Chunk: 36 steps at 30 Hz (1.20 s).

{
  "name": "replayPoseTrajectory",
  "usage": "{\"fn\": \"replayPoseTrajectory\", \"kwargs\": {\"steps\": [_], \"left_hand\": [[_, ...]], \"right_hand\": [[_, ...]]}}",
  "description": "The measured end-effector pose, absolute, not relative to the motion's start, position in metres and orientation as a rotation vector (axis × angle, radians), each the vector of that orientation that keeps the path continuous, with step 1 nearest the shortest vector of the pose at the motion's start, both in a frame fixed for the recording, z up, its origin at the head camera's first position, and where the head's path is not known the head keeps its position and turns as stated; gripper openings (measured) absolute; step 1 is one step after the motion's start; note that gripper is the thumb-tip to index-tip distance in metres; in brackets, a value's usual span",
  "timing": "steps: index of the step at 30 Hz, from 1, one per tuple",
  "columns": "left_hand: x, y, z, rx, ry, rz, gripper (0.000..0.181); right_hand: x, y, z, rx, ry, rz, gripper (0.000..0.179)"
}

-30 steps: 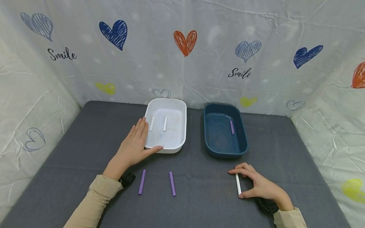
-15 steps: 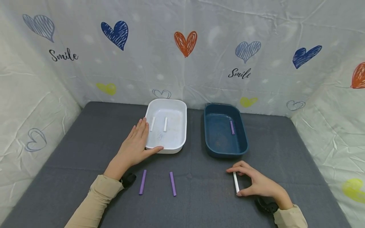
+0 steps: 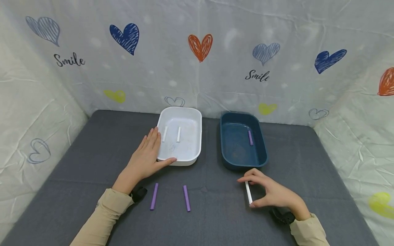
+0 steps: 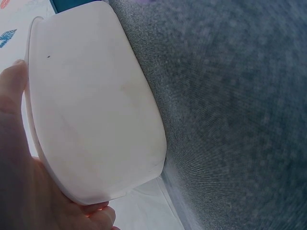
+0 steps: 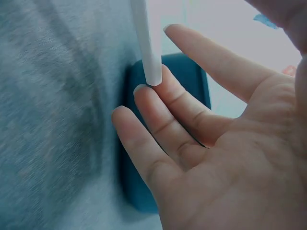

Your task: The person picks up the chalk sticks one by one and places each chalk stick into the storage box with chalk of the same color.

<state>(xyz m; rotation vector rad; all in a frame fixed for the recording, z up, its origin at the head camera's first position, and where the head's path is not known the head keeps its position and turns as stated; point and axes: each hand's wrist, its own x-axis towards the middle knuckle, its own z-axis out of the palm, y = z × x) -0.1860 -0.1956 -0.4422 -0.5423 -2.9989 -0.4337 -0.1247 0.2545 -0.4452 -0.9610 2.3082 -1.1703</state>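
Note:
My right hand (image 3: 274, 193) pinches a white chalk stick (image 3: 248, 193) by its ends between thumb and fingers, just in front of the dark blue tray (image 3: 226, 165). The right wrist view shows one end of the chalk against the fingertips (image 5: 151, 98). With fingers straight, my left hand (image 3: 143, 159) rests on the left rim of the white tray (image 3: 184, 162), its thumb along the near corner. Two white chalk sticks (image 3: 178, 135) lie inside that tray. One purple chalk stick (image 3: 250, 138) lies in the blue tray.
Two more purple chalk sticks, a left one (image 3: 154, 196) and a right one (image 3: 186, 198), lie on the grey tablecloth (image 3: 215, 218) before the white tray. A white curtain (image 3: 227, 89) printed with hearts stands right behind both trays.
My right hand has moved left and slightly away from me, carrying the white chalk stick nearer the blue tray's front. The left hand stays on the white tray.

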Motion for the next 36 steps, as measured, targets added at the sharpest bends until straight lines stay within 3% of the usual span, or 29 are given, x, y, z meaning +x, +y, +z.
{"fn": "replayPoseTrajectory", "kwargs": {"steps": [36], "left_hand": [[-0.185, -0.194, -0.439, -0.533, -3.031, -0.420, 0.115]], "right_hand": [[-0.145, 0.213, -0.415, -1.133, 2.267, -1.191, 0.068]]}}
